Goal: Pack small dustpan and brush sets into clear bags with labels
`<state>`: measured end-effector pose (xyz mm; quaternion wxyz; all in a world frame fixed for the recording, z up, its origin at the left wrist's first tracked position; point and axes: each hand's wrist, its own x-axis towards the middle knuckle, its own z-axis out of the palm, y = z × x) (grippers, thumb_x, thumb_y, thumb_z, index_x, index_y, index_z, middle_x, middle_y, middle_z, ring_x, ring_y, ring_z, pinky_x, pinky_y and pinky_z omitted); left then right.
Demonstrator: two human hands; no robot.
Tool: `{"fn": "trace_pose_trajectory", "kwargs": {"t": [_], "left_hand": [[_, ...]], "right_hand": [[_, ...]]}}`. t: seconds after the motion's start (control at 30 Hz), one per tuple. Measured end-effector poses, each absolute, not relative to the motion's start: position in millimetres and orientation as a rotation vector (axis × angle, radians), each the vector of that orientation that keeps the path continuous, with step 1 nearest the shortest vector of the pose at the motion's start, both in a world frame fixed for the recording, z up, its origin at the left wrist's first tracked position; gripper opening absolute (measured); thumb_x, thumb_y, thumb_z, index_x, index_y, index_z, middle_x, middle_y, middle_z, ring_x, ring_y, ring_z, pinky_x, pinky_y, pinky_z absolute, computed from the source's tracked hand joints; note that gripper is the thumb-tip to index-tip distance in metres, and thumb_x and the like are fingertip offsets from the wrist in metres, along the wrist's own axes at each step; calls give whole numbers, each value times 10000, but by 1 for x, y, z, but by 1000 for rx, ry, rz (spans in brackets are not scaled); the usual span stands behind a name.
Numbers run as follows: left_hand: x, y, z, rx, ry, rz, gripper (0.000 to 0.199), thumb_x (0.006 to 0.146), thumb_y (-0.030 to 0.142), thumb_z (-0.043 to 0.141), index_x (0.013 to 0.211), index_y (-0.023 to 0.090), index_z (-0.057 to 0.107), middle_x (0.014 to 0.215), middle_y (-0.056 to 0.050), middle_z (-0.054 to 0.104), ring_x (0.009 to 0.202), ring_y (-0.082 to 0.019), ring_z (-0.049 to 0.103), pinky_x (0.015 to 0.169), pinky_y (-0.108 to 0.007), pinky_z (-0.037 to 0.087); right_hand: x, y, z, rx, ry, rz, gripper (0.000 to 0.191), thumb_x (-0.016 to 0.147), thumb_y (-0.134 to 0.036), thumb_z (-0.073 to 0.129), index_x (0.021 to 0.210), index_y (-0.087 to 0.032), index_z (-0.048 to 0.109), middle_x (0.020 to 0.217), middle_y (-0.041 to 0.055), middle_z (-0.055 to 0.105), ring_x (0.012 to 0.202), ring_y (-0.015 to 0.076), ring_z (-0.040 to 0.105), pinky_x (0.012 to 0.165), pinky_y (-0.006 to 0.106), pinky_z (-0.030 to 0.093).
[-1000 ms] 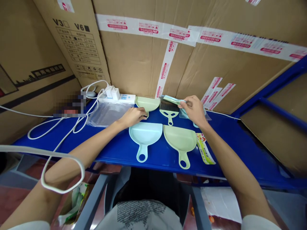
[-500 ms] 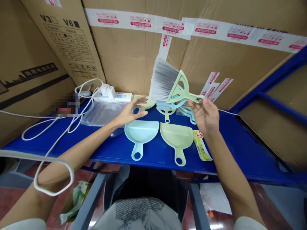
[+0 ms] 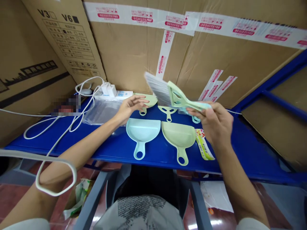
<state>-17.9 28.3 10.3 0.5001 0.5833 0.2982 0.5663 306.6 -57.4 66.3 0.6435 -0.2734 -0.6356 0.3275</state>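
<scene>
My right hand (image 3: pixel 217 123) grips the handle of a pale green hand brush (image 3: pixel 178 96) with grey bristles, raised over the table. A light blue handle end shows beside the green one in the same grip; the rest of that second brush is hidden. My left hand (image 3: pixel 133 106) hovers with fingers apart, holding nothing, just left of a green dustpan (image 3: pixel 151 99) at the back. In front lie a light blue dustpan (image 3: pixel 143 130) and a green dustpan (image 3: pixel 178 134), side by side. Behind them rests another green brush (image 3: pixel 168 110), its bristles hidden from view.
A colourful packet label (image 3: pixel 204 145) lies right of the front dustpans. Clear plastic bags (image 3: pixel 103 111), a power strip (image 3: pixel 124 94) and looping white cables (image 3: pixel 79 116) occupy the left side. Cardboard (image 3: pixel 134 48) walls the back of the blue table (image 3: pixel 153 156).
My right hand has turned the brushes and shifted slightly right, so the bristles now appear narrower and lower. My left hand stays near the same spot, its fingers a little closer together.
</scene>
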Motion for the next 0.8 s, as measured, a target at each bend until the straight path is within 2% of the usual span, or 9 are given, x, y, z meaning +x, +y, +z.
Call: {"fn": "trace_pose_trajectory", "kwargs": {"t": [0.03,0.1,0.23,0.37,0.53,0.7,0.8], "left_hand": [[-19,31,9,1397,769,1385,416,827,346,909,1160,158,745,1138,-128,824,906,-233,805,720,-312,623],[-22,34,6,1378,840,1400,337,824,304,879,1081,139,738,1045,-115,821,806,-204,790,641,-281,599],[-23,39,1,1373,902,1405,234,816,214,820,1010,127,724,939,-88,794,699,-173,760,560,-255,565],[-21,39,-2,1386,913,1385,191,814,182,787,987,128,726,919,-87,793,659,-164,747,546,-257,567],[-19,39,-2,1396,916,1389,215,792,207,798,979,127,728,905,-85,791,640,-162,743,531,-254,571],[-22,42,1,1373,944,1474,187,771,199,777,935,131,715,890,-74,784,614,-151,734,511,-238,558],[-27,47,2,1354,993,1567,126,771,194,740,878,138,706,867,-60,771,583,-135,715,491,-223,540]], "right_hand": [[311,-73,66,-697,-1523,595,134,1009,-379,754,944,-263,769,1163,62,778,1010,288,823,932,507,700],[318,-105,57,-928,-1711,231,46,978,-294,778,932,-292,775,1176,70,777,1035,286,805,854,449,703],[321,-152,26,-1090,-1874,-197,193,949,-165,775,1015,-344,751,1105,85,752,960,280,793,764,437,701],[317,-164,8,-1042,-1997,-180,279,962,-107,742,1120,-337,726,1082,81,717,866,243,781,709,404,692],[326,-164,21,-1007,-2180,-90,153,1016,-154,693,1069,-293,728,1117,87,756,859,234,793,697,382,679],[326,-163,41,-1116,-1980,-286,165,1016,-188,717,1044,-344,765,1040,23,816,825,236,812,716,398,677],[300,-158,45,-1049,-1979,-266,204,997,-172,737,1059,-360,786,1106,13,828,866,239,823,721,394,694]]}}
